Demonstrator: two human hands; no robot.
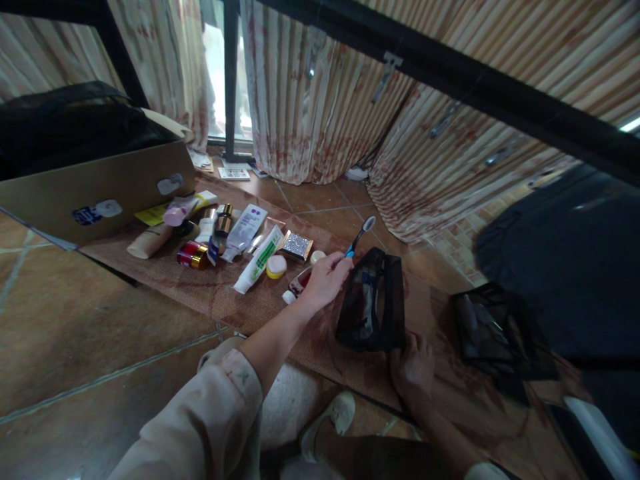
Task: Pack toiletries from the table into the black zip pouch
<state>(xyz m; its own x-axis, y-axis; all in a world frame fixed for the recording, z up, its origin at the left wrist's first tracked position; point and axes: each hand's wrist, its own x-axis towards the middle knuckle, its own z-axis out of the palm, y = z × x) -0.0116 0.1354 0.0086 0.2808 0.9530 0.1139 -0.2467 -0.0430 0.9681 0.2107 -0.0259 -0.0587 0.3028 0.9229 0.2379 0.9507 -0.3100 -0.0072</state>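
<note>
Toothbrush (357, 243) pinched in L hand (325, 283), head pointing away, just beside blk mesh bag (369, 320) on brn table (215, 293). R hand (415, 368) at bag's near corner, can't tell if gripping. Wht/grn tube (259, 260) lies L; 2nd mesh bag (483, 327) sits R.

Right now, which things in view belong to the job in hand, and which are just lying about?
In the job:
toothbrush, in the left hand
black mesh bag, at the right hand
probably the white-green tube

Apparently just lying about:
cardboard box
printed paper
</note>
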